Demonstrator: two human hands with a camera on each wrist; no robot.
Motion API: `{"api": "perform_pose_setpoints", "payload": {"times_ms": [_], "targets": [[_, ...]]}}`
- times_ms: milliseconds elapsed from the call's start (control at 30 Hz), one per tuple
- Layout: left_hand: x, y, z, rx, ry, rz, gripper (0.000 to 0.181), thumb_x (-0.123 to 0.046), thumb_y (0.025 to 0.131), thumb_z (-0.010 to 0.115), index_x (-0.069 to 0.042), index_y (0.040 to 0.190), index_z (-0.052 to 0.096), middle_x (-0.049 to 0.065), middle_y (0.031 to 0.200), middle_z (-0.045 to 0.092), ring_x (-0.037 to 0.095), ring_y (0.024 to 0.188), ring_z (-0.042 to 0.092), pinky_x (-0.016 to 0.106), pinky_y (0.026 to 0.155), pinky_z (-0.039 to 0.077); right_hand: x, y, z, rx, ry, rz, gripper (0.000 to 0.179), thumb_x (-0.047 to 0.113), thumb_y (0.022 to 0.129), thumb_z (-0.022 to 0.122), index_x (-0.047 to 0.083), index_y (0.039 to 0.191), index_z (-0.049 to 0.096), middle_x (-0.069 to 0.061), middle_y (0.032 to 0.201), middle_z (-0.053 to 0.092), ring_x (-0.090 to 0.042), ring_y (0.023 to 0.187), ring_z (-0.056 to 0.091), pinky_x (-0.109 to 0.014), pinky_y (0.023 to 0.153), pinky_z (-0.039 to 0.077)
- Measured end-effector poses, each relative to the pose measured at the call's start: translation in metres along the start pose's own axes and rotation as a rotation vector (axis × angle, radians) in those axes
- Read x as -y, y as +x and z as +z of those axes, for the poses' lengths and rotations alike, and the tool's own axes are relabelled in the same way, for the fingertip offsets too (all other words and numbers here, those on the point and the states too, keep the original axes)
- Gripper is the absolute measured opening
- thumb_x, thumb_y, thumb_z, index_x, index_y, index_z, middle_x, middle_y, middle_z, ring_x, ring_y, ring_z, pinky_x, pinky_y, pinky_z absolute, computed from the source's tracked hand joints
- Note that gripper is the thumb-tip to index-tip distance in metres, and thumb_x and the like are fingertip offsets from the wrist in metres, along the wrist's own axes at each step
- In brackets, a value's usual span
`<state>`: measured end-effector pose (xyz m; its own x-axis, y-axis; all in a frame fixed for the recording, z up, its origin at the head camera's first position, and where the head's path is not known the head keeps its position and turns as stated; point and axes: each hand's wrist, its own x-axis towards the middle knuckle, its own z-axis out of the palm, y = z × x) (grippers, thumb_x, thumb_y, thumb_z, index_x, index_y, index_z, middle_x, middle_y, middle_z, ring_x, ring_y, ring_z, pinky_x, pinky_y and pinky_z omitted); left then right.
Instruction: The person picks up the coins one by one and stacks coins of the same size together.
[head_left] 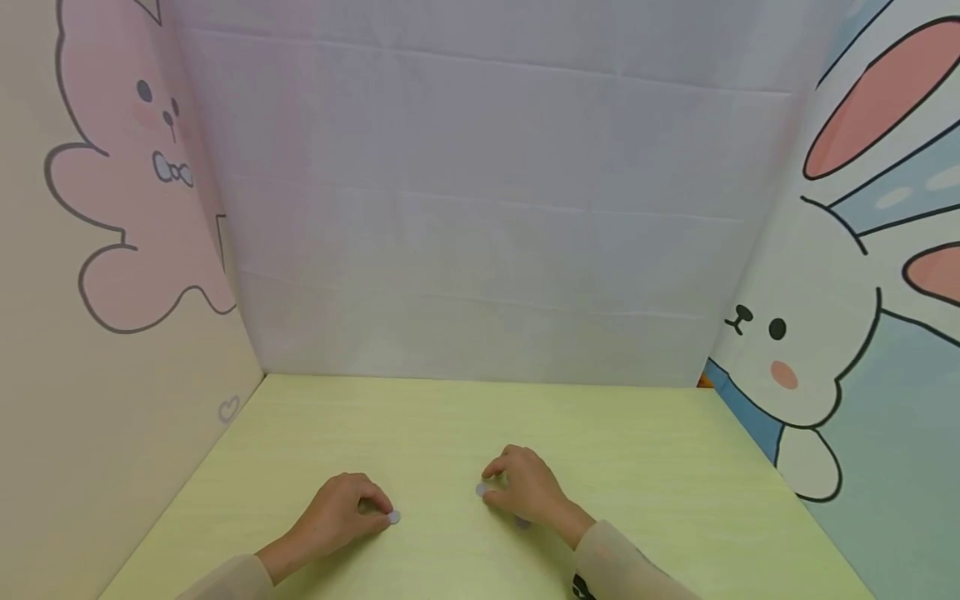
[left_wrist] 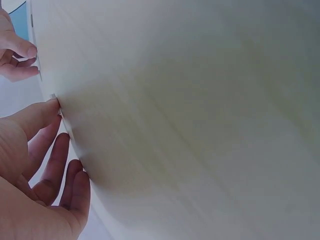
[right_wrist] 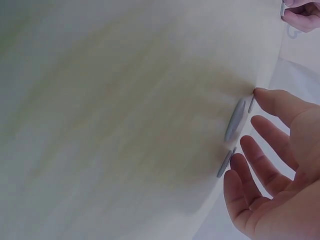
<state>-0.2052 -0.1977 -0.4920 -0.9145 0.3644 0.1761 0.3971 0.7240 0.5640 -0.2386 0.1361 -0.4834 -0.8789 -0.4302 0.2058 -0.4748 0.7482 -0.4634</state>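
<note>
Soft, even light is washing over the yellow surface [head_left: 450, 417], while a pinkish-lilac tint is colouring the backdrop [head_left: 480, 208] behind its far edge. Faint shadows are falling beneath the left hand [head_left: 337, 512] and the right hand [head_left: 528, 485], toward the near edge. Both wrist views are looking dimmer and greyer, the surface's grain smearing into soft blur.

The right hand [head_left: 525, 487] partly hides a grey disc [head_left: 522, 523], and the head view's edge crops the left sleeve [head_left: 231, 580].

Left disc [head_left: 394, 517] sitting at left hand [head_left: 341, 512], right disc [head_left: 481, 490] at right hand [head_left: 531, 485], two more discs [right_wrist: 235, 121] lying beneath; backdrop [head_left: 480, 200] standing behind surface [head_left: 442, 425].
</note>
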Motion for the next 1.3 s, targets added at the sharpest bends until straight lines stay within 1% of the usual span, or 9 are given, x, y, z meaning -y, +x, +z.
{"api": "perform_pose_setpoints", "payload": {"times_ms": [200, 300, 400, 600, 900, 1133, 1300], "targets": [[0.003, 0.000, 0.002, -0.004, -0.014, -0.001, 0.013, -0.030, 0.082, 0.093, -0.032, 0.085, 0.081, -0.022, 0.089, 0.070, 0.006, 0.087, 0.060, 0.028, 0.079, 0.048, 0.001, 0.001, 0.003, -0.004, -0.011, 0.017, 0.017, 0.024, 0.085, 0.091, 0.015, 0.098, 0.085, 0.001, 0.100, 0.069, -0.016, 0.088, 0.056, -0.031, 0.074, 0.050], [0.004, 0.000, 0.004, -0.007, -0.013, -0.002, 0.013, -0.030, 0.081, 0.094, -0.032, 0.085, 0.081, -0.022, 0.088, 0.070, 0.006, 0.087, 0.060, 0.028, 0.080, 0.048, 0.001, 0.001, 0.004, -0.005, -0.020, 0.023, 0.015, 0.026, 0.086, 0.090, 0.015, 0.095, 0.085, 0.001, 0.100, 0.067, -0.015, 0.089, 0.051, -0.028, 0.071, 0.046], [0.006, 0.000, 0.006, -0.009, -0.011, 0.000, 0.013, -0.030, 0.082, 0.094, -0.032, 0.085, 0.081, -0.022, 0.089, 0.070, 0.006, 0.088, 0.061, 0.029, 0.081, 0.049, 0.001, 0.002, 0.006, -0.008, -0.035, 0.022, 0.013, 0.026, 0.086, 0.090, 0.016, 0.094, 0.086, 0.002, 0.099, 0.067, -0.015, 0.089, 0.050, -0.027, 0.070, 0.045], [0.010, 0.000, 0.010, -0.009, -0.017, -0.001, 0.013, -0.031, 0.082, 0.093, -0.031, 0.085, 0.081, -0.022, 0.089, 0.070, 0.007, 0.088, 0.061, 0.028, 0.080, 0.049, 0.001, 0.002, 0.009, -0.010, -0.041, 0.020, 0.011, 0.027, 0.088, 0.089, 0.016, 0.091, 0.086, 0.003, 0.098, 0.066, -0.014, 0.087, 0.049, -0.026, 0.069, 0.045], [0.016, 0.001, 0.015, -0.009, -0.020, -0.006, 0.013, -0.032, 0.082, 0.094, -0.033, 0.084, 0.081, -0.023, 0.087, 0.069, 0.006, 0.088, 0.060, 0.029, 0.082, 0.050, 0.001, 0.000, 0.015, -0.002, -0.046, 0.002, 0.011, 0.027, 0.088, 0.089, 0.016, 0.089, 0.086, 0.003, 0.095, 0.068, -0.012, 0.087, 0.051, -0.026, 0.072, 0.046], [0.014, -0.001, 0.014, -0.003, -0.025, -0.008, 0.013, -0.031, 0.082, 0.094, -0.031, 0.085, 0.081, -0.023, 0.088, 0.069, 0.006, 0.088, 0.059, 0.028, 0.080, 0.049, 0.005, -0.002, 0.016, 0.007, -0.043, -0.013, 0.011, 0.026, 0.088, 0.089, 0.016, 0.089, 0.086, 0.004, 0.094, 0.069, -0.009, 0.084, 0.049, -0.024, 0.070, 0.044], [0.012, -0.002, 0.014, 0.006, -0.025, -0.028, 0.012, -0.031, 0.082, 0.093, -0.030, 0.086, 0.082, -0.022, 0.089, 0.070, 0.007, 0.090, 0.060, 0.030, 0.082, 0.050, 0.009, -0.003, 0.017, 0.008, -0.034, -0.009, 0.009, 0.025, 0.086, 0.090, 0.017, 0.088, 0.086, 0.005, 0.091, 0.068, -0.008, 0.081, 0.048, -0.024, 0.069, 0.043]]}}
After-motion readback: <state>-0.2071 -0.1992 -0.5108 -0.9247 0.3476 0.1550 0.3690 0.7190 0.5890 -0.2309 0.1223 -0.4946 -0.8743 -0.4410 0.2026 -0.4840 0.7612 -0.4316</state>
